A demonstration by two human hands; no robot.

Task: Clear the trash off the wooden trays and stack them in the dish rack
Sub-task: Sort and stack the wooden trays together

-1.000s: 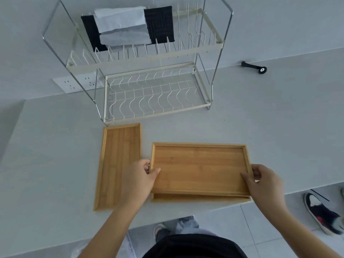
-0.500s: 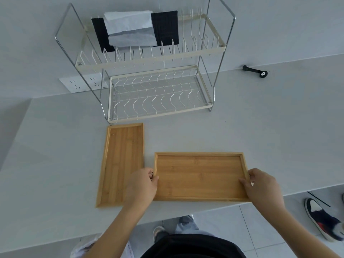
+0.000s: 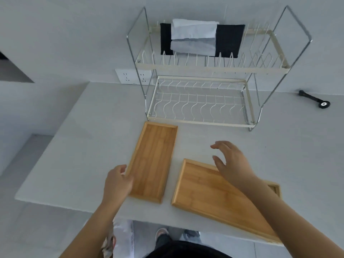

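Note:
Two empty wooden trays lie on the grey counter. The narrow tray (image 3: 152, 161) lies lengthwise, its far end near the dish rack (image 3: 201, 107). My left hand (image 3: 118, 183) grips that tray's near left edge. The wide tray (image 3: 219, 203) lies to the right, at an angle, with its near corner over the counter's front edge. My right hand (image 3: 230, 162) hovers above the wide tray's far edge, fingers spread, holding nothing. My right forearm hides part of the wide tray. The rack's lower tier holds nothing.
A black cloth (image 3: 229, 40) and a white cloth (image 3: 193, 37) hang at the back of the rack's upper tier. A black tool (image 3: 314, 99) lies at the counter's back right. A wall socket (image 3: 133, 76) sits left of the rack. Feet show below the counter.
Both hands set the wide tray down and let go of it. My left hand moved left onto the narrow tray's edge; my right hand lifted off and opened. The camera view shifted left.

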